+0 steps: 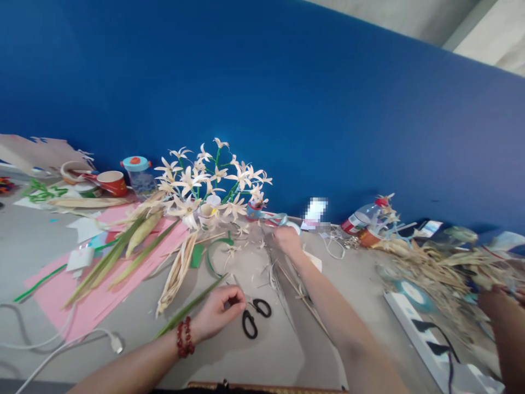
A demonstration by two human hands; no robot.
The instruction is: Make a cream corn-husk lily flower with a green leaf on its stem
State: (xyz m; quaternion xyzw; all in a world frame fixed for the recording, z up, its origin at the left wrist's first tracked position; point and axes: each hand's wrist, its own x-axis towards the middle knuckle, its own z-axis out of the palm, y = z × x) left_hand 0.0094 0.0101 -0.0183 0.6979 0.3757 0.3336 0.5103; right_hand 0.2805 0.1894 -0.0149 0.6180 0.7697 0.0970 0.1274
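Observation:
My left hand [219, 311] hovers low over the table beside the black-handled scissors [250, 324]. Its thumb and fingers are curled together; anything between them is too small to make out. A long green leaf strip [191, 306] runs beneath that wrist, which wears red beads. Stretched forward, my right hand [286, 241] looks closed, its fingertips mostly hidden, next to a white tape roll [293, 227]. Thin wires [276, 284] lie on the table just below it. Cream-coloured handmade flowers [213, 180] on green stems stand in a cup [205, 214] further left.
Pink paper [102, 295] with husks and a charger [80, 260] covers the left side. A bottle [359, 219], dry husks [435, 262] and a power strip [422, 334] are on the right. Another person's hand [498, 301] is at the far right. A blue partition [262, 82] rises behind.

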